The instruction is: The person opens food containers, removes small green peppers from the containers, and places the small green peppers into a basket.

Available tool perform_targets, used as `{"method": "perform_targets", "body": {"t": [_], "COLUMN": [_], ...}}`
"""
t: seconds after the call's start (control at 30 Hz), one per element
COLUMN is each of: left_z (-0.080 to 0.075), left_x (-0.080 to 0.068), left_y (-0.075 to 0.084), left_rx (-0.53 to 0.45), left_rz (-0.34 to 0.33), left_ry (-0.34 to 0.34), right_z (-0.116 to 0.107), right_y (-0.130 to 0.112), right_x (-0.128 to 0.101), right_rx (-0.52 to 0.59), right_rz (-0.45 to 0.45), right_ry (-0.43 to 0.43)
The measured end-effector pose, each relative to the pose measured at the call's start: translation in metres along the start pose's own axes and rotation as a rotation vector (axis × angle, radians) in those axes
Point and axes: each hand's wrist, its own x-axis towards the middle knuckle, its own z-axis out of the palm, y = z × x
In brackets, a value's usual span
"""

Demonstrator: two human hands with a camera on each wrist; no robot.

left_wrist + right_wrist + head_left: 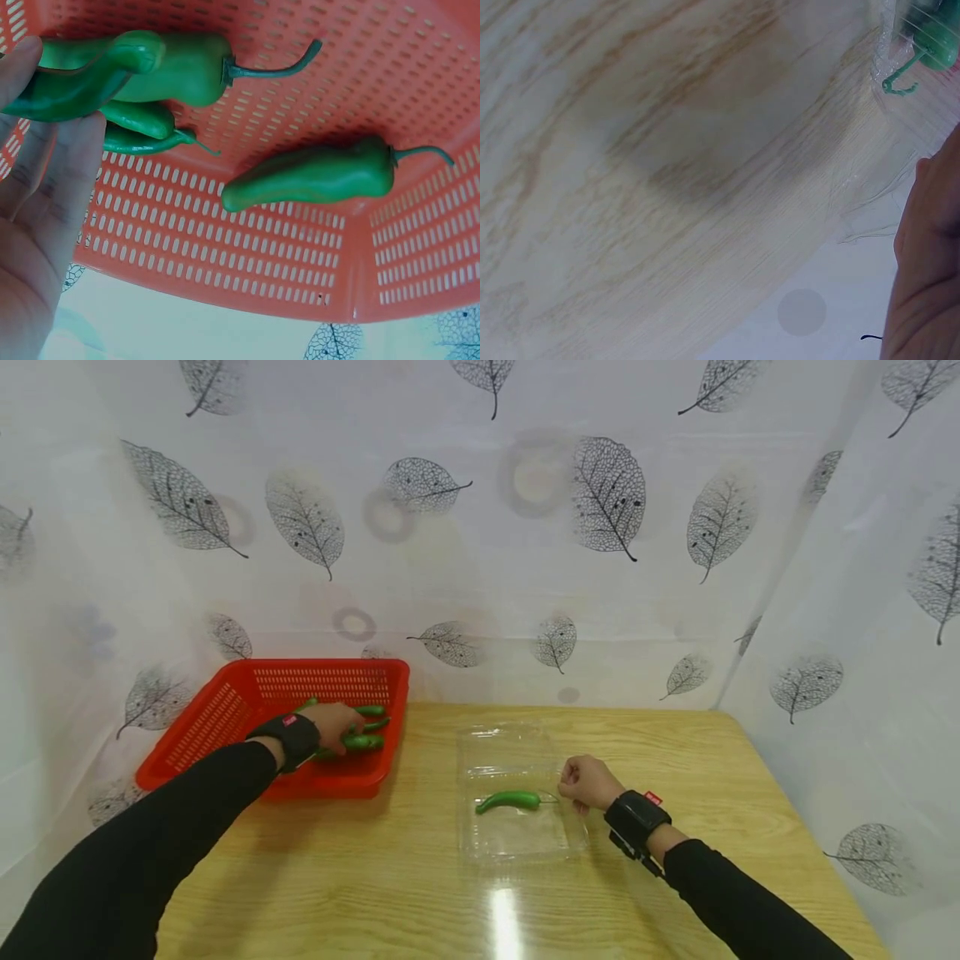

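My left hand [335, 725] reaches into the red basket [273, 787]. In the left wrist view its thumb and fingers [71, 172] grip a dark green chili pepper [75, 90]. Other green peppers lie in the basket around it, among them a pepper [315, 176] with a curved stem. On the table, a clear plastic clamshell box [517, 847] lies with its lid folded back. One green pepper [510, 800] is inside, its stem toward the right. My right hand [590, 782] holds the box's right edge with curled fingers; the right wrist view shows only the hand's side.
The wooden table [405, 877] carries the basket at back left and the box near the middle. White curtain sheeting [510, 585] with a leaf print hangs behind the table and along both sides.
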Motion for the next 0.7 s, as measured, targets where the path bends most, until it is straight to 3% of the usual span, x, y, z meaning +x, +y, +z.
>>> {"method": "perform_targets", "body": {"t": [0.2, 0.37, 0.57, 0.7], "left_z": [0.0, 0.01, 0.022, 0.03], "left_x": [0.006, 0.019, 0.028, 0.033], "left_y": [-0.001, -0.008, -0.007, -0.008], "left_rx": [0.015, 0.029, 0.007, 0.047], "left_rz": [-0.01, 0.031, 0.005, 0.035], "left_ry": [-0.018, 0.001, -0.014, -0.007], "right_z": [0.0, 0.0, 0.002, 0.001], "right_y": [0.0, 0.003, 0.008, 0.005], "right_x": [0.0, 0.002, 0.003, 0.002], "right_rx": [-0.003, 0.0, 0.0, 0.016], "right_rz": [0.013, 0.022, 0.019, 0.01], "right_ry": [0.002, 0.005, 0.005, 0.002]}}
